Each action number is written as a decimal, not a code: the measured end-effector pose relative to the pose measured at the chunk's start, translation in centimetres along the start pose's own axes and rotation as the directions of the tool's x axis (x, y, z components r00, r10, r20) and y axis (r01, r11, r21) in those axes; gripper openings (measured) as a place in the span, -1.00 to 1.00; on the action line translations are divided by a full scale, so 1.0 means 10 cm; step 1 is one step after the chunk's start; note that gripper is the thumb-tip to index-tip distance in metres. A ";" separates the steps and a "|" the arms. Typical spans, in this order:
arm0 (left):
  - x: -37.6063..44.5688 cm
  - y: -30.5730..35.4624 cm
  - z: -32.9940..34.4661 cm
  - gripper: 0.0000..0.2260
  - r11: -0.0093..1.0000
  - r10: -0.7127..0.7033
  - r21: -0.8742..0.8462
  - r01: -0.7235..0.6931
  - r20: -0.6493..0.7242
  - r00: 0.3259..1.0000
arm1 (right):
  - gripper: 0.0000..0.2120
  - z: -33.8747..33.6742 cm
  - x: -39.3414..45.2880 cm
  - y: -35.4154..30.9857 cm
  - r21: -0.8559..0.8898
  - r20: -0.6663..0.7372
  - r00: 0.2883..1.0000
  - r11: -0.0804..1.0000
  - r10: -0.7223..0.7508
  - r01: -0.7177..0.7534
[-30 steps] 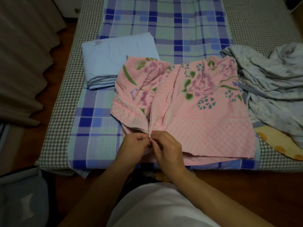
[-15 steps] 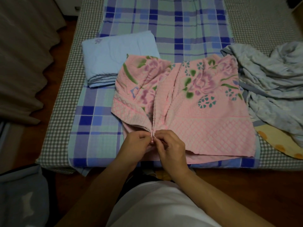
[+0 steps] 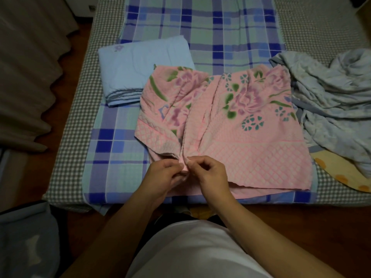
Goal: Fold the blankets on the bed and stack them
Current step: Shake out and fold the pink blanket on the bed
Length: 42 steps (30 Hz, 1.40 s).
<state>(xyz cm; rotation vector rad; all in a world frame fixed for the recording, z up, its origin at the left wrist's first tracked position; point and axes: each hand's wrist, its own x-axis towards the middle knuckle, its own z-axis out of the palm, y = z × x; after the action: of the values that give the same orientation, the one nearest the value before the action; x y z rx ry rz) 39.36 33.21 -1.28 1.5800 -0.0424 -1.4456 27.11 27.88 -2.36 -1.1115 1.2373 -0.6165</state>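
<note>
Head view: mid-fold on pink blanket (image 3: 230, 125), lying half-folded at near edge of bed (image 3: 66, 157). Left hand (image 3: 163, 174) and right hand (image 3: 208, 173) close together, each pinching the same gathered edge of it. Probably matching edges; next move likely calls for drawing them taut and laying the fold flat. Folded blue blanket (image 3: 140, 71) just behind, touching. Crumpled grey blanket (image 3: 331, 93) at right, unfolded. No containers seen.

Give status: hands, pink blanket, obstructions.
Left hand and right hand both pinch the pink blanket at its near edge. Half folded, bunched at centre. Its far-left corner overlaps the folded blue blanket; crumpled grey blanket alongside.
</note>
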 end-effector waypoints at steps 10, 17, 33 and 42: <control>-0.06 0.03 0.04 -0.86 0.984 0.045 0.175 -0.037 -0.045 0.998 | -0.88 -0.04 -0.07 0.19 -0.583 0.306 0.693 0.447 -0.653 0.679; -0.04 0.02 0.02 -0.87 0.956 0.094 0.283 -0.084 -0.025 0.995 | -0.90 -0.03 -0.09 0.19 -0.636 0.343 0.657 0.349 -0.671 0.689; 0.14 0.26 0.23 -0.91 0.552 0.438 0.721 -0.420 0.177 0.881 | -0.68 -0.14 0.16 0.02 -0.386 -0.071 0.876 0.823 -0.478 0.417; 0.38 1.95 1.47 -0.37 -0.115 0.399 0.362 -0.925 0.870 0.290 | -0.70 -1.35 -0.08 -2.42 -0.270 -0.085 0.676 0.670 -0.732 0.692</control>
<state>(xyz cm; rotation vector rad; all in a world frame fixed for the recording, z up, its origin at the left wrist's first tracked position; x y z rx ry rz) 39.59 11.61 10.77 1.3062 -2.1178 -0.7035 18.60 14.97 20.69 -1.7910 1.0012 -1.2319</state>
